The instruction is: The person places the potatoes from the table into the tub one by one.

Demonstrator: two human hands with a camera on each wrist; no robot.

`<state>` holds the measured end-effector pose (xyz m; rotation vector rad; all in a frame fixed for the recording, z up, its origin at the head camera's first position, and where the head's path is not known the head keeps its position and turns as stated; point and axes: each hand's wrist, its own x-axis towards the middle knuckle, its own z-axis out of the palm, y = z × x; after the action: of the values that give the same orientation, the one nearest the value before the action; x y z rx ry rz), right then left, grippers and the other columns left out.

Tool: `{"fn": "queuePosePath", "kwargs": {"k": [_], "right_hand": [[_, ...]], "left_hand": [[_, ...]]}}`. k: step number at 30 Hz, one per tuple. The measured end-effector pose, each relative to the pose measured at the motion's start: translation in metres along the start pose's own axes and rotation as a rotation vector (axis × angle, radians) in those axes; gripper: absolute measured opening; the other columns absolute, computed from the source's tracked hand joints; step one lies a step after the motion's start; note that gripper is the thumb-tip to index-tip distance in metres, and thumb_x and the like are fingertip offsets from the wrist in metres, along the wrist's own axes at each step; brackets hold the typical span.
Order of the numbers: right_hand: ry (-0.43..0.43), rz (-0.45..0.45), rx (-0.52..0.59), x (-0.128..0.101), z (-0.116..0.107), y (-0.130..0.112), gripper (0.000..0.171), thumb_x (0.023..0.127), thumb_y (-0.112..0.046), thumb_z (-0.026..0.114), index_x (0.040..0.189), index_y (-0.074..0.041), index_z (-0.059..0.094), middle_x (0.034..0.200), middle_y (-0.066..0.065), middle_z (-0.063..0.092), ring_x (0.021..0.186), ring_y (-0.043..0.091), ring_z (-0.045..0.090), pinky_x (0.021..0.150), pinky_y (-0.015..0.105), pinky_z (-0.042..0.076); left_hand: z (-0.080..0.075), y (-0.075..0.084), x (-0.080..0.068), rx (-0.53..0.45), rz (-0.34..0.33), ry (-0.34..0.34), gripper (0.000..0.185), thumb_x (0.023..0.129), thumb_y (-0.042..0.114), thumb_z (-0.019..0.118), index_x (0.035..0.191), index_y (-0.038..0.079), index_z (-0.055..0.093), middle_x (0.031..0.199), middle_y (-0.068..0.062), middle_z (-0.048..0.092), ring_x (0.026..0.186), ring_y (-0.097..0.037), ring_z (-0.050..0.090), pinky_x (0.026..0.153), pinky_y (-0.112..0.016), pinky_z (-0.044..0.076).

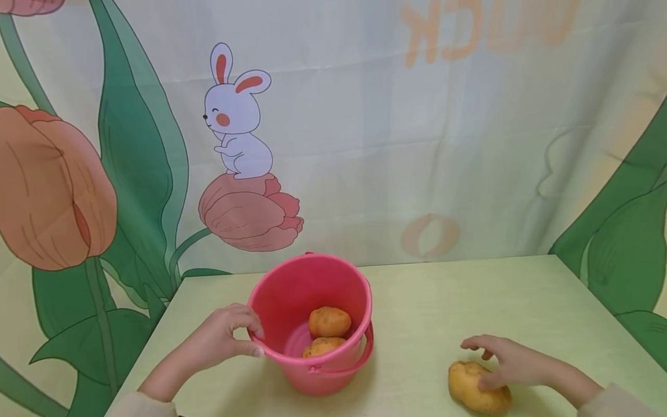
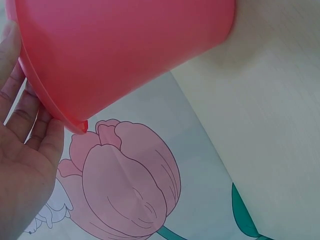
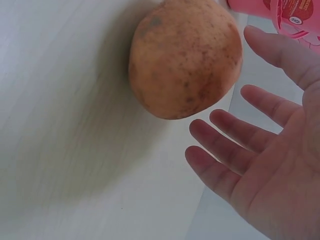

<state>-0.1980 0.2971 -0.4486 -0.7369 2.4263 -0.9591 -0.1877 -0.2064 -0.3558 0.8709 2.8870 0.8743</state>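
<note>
Down at the lower right of the frame, the right hand point(image 1: 513, 362) hovers spread over a loose potato point(image 1: 478, 387) on the pale green table point(image 1: 469, 301), its thumb touching it. The left hand point(image 1: 224, 339) pinches the pink bucket's point(image 1: 312, 324) rim at lower centre; two potatoes point(image 1: 327, 332) sit inside. A clumsy grab could roll the potato off the near edge. A rabbit-and-tulip curtain point(image 1: 239, 145) hangs behind.
</note>
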Motion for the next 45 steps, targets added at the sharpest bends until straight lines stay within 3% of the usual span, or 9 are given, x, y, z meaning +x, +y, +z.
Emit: {"fn": "queuePosePath", "kwargs": {"k": [5,13,22,30,37,45], "right_hand": [[-0.010,-0.004,-0.011,-0.003,0.002,0.002,0.064,0.076,-0.030,0.068,0.123,0.004,0.041,0.121,0.026,0.045,0.092,0.027,0.049,0.071,0.040,0.041],[-0.038,0.050,0.070,-0.004,0.005,0.009,0.061,0.075,-0.022,0.068,0.124,0.002,0.040,0.123,0.026,0.044,0.093,0.026,0.046,0.071,0.042,0.040],[-0.029,0.056,0.059,-0.006,0.007,0.012,0.062,0.074,-0.022,0.070,0.123,0.002,0.041,0.122,0.025,0.045,0.092,0.024,0.047,0.072,0.042,0.041],[-0.054,0.033,0.076,-0.009,0.009,0.014,0.063,0.073,-0.020,0.069,0.124,0.002,0.040,0.119,0.024,0.046,0.087,0.013,0.048,0.068,0.022,0.039],[-0.069,0.049,0.108,-0.009,0.011,0.014,0.064,0.072,-0.016,0.069,0.125,0.002,0.039,0.114,0.019,0.049,0.085,0.017,0.048,0.067,0.020,0.039],[-0.066,0.046,0.097,-0.008,0.012,0.016,0.064,0.072,-0.017,0.070,0.124,0.003,0.039,0.112,0.019,0.050,0.083,0.015,0.049,0.066,0.020,0.041]], "left_hand": [[0.000,0.000,0.000,0.000,0.003,0.001,0.023,0.065,0.041,0.072,0.076,0.022,0.064,0.082,0.014,0.058,0.086,-0.006,0.050,0.071,-0.022,0.047],[-0.001,0.002,-0.001,0.000,-0.007,-0.003,0.022,0.065,0.040,0.072,0.075,0.022,0.064,0.082,0.014,0.058,0.086,-0.007,0.050,0.071,-0.022,0.047],[-0.001,0.003,-0.003,-0.002,0.035,0.012,0.022,0.066,0.041,0.071,0.075,0.022,0.064,0.082,0.011,0.059,0.085,-0.008,0.050,0.070,-0.022,0.047],[0.000,0.001,-0.001,-0.005,0.027,0.008,0.020,0.066,0.039,0.072,0.075,0.024,0.063,0.082,0.013,0.059,0.085,-0.006,0.050,0.071,-0.022,0.048],[-0.001,0.000,0.000,0.000,0.019,0.002,0.019,0.065,0.041,0.072,0.075,0.028,0.062,0.081,0.015,0.058,0.086,-0.005,0.050,0.071,-0.022,0.047],[-0.001,0.002,-0.002,0.001,0.049,0.004,0.023,0.067,0.042,0.070,0.075,0.021,0.064,0.082,0.012,0.059,0.085,-0.007,0.050,0.071,-0.023,0.046]]}}
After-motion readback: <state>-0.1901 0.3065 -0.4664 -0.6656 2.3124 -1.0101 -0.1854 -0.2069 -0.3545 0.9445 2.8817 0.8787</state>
